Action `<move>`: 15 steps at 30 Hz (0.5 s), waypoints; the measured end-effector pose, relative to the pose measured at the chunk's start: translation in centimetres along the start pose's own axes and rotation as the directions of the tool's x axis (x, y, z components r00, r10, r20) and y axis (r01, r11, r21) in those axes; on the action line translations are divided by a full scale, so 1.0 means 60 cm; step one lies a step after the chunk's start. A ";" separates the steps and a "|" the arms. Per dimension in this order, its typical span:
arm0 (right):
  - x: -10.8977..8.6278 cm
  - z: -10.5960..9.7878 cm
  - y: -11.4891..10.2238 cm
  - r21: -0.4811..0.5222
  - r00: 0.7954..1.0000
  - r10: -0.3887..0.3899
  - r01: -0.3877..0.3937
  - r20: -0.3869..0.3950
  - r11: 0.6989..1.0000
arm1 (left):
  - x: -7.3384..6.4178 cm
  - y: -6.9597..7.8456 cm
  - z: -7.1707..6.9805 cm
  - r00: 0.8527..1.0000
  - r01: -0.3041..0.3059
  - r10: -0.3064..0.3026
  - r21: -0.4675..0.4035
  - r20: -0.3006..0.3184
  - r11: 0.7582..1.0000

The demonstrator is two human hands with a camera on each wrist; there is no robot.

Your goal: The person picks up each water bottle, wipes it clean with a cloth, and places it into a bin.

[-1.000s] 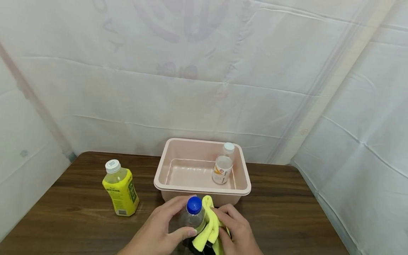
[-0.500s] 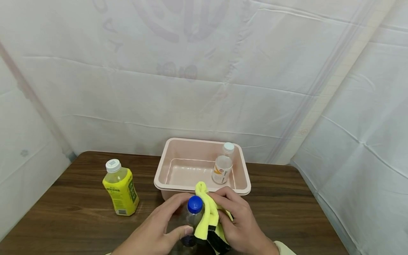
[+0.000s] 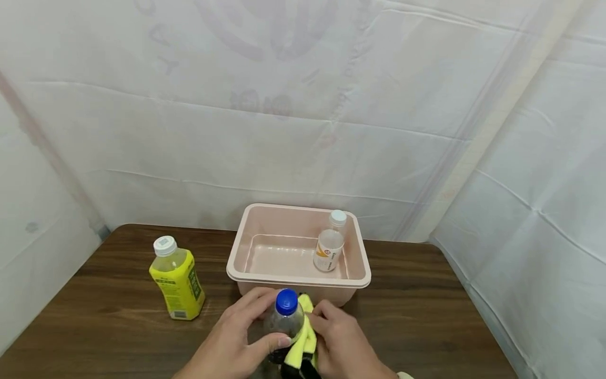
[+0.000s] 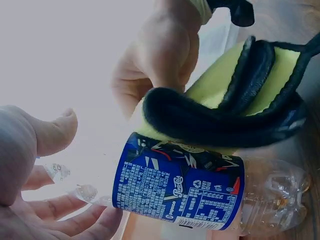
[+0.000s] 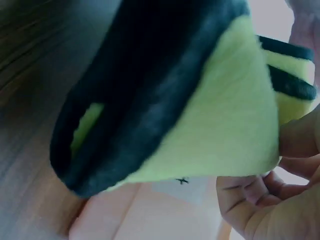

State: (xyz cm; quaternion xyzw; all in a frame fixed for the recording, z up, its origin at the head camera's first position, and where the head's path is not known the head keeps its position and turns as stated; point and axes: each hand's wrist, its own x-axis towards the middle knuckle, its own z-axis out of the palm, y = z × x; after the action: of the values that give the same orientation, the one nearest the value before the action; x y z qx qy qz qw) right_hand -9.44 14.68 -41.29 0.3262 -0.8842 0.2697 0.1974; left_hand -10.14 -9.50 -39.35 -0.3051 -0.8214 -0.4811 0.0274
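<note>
Nearby: upright blue-capped clear plastic bottle, left grip curled round — right grip pinching yellow-black cloth against its right side.

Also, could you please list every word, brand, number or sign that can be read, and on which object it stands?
"PEPSICO", probably: blue label of the blue-capped bottle.
Recycling sign and barcode: same label; its other printing is unclear.
Yellow bottle: label too small to read.
White-capped bottle in the pink bin: label too small to read.
Wall sheet: faint letters, perhaps a "Y"; rest unclear.
Dark mark, right wrist view: unclear.
</note>
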 end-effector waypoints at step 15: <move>0.015 0.024 0.013 0.087 0.924 0.258 -0.293 0.281 0.952 | 0.003 0.002 -0.011 0.989 0.015 -0.007 -0.049 0.145 0.999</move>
State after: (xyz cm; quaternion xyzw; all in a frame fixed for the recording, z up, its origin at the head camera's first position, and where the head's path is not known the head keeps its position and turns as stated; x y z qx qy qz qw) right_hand -10.84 13.87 -42.19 0.2438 -0.9207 0.3044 0.0155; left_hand -10.41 -9.90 -38.87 -0.3352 -0.8105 -0.4784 -0.0424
